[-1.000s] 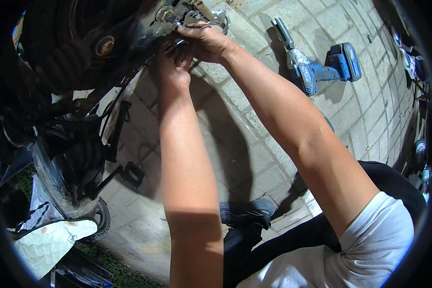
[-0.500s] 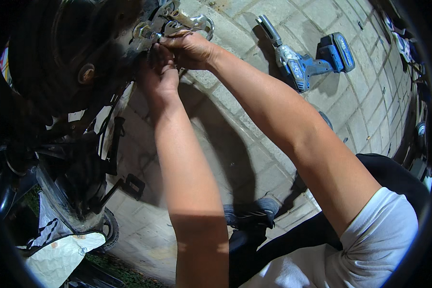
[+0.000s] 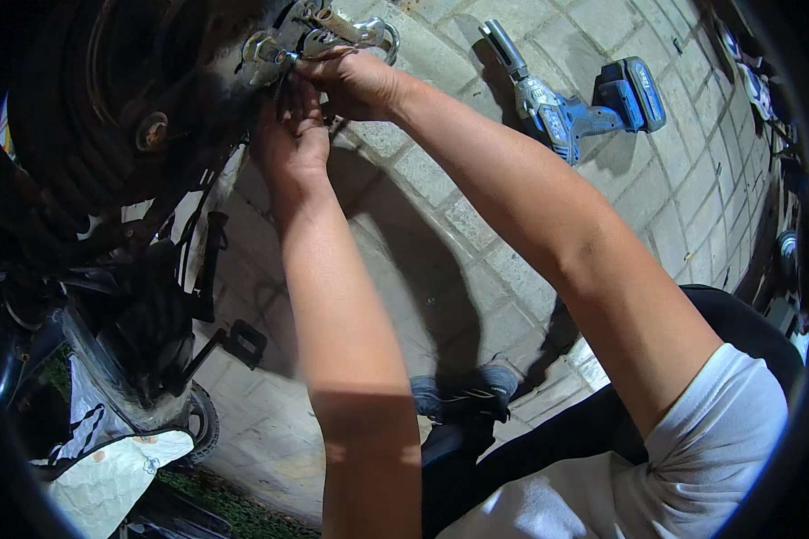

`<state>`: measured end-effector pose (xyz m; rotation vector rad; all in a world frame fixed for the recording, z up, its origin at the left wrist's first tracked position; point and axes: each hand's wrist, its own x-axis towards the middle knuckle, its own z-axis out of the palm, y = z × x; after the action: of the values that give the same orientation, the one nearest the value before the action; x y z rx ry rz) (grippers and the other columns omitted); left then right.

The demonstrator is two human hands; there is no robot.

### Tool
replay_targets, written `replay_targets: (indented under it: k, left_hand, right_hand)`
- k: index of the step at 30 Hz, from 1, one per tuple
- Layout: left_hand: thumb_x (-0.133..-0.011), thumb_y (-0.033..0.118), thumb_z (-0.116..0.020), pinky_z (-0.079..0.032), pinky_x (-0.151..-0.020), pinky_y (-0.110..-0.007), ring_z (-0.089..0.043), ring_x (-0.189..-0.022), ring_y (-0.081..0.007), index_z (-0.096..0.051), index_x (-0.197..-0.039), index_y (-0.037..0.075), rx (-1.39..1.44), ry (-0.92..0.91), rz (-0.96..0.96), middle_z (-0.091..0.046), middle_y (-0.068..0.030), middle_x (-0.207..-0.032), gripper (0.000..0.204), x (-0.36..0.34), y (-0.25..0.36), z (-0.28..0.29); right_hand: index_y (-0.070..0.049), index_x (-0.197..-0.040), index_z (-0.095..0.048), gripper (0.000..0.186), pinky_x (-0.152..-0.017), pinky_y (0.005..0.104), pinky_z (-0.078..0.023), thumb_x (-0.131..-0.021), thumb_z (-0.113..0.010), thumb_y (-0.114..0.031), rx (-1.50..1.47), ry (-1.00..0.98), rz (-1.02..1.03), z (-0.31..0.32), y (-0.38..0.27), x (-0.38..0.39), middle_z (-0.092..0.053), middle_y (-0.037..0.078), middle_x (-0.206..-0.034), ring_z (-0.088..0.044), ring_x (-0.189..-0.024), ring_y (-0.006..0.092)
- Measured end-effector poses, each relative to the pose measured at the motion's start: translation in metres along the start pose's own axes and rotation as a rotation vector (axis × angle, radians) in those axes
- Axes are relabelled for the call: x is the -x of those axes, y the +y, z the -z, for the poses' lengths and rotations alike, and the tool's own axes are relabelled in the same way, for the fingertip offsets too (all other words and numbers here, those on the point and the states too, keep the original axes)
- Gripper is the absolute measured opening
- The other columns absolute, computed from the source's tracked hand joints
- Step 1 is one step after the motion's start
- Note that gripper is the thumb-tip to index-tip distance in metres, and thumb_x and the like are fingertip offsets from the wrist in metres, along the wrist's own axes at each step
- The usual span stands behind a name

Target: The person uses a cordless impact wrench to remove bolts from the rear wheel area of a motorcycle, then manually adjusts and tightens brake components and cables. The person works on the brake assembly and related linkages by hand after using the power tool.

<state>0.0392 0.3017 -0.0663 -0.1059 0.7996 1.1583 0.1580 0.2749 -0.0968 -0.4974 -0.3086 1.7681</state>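
Observation:
My right hand (image 3: 358, 83) reaches in beside the wheel hub of a dark two-wheeler, fingers closed in a pinch next to a small shiny metal end (image 3: 287, 58). What it holds is hidden behind the fingers. Just below it, my left hand (image 3: 295, 139) is turned palm up with its fingers curled at the underside of the hub; anything between them is lost in shadow. A large axle nut (image 3: 260, 49) sits left of the fingertips. Beyond the right hand, a metal bracket with a rusty spring-like part (image 3: 337, 25) sticks out over the paving.
A blue cordless impact wrench (image 3: 561, 117) with a long socket lies on the paving bricks (image 3: 440, 180), right of my hands. The wheel (image 3: 108, 99) fills the upper left. A pedal (image 3: 245, 345) juts out lower down, and a white cloth (image 3: 121, 476) hangs at lower left.
My view has shifted slightly, so the vehicle and wrench sit a little higher in it. Both hands stay at the hub, with only small finger movement.

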Motion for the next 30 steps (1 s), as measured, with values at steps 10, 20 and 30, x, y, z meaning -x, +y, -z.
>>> replay_targets:
  k: [10,20,30]
  left_hand:
    - [-0.095,0.016,-0.042,-0.054,-0.076,-0.042,-0.06,-0.091,-0.0311,-0.049,-0.116,-0.002,0.054,0.053,-0.047,-0.058,-0.0193,-0.103,0.029,-0.003,-0.008,0.006]
    - [-0.097,0.014,-0.042,-0.057,-0.083,-0.046,-0.058,-0.103,-0.0324,-0.047,-0.118,-0.002,-0.005,-0.139,-0.165,-0.054,-0.02,-0.113,0.027,0.006,-0.024,0.007]
    - [-0.092,0.011,-0.05,-0.058,-0.065,-0.034,-0.066,-0.078,-0.0225,-0.053,-0.107,0.005,0.244,-0.149,-0.189,-0.064,-0.0102,-0.09,0.016,0.005,-0.032,0.003]
  right_hand:
    - [-0.004,-0.104,-0.059,0.017,-0.077,0.0364,-0.049,-0.095,-0.049,-0.014,-0.022,-0.03,-0.052,0.008,0.002,-0.004,-0.063,0.009,-0.093,-0.059,-0.084,0.0183]
    - [0.003,-0.105,-0.056,0.032,-0.078,0.0413,-0.05,-0.097,-0.046,-0.026,0.001,-0.283,-0.079,0.007,-0.008,-0.005,-0.063,0.017,-0.093,-0.061,-0.085,0.0288]
    - [-0.004,-0.112,-0.055,0.025,-0.084,0.028,-0.047,-0.09,-0.058,-0.017,0.23,-0.151,-0.076,0.007,-0.014,0.001,-0.061,0.002,-0.103,-0.058,-0.09,0.0114]
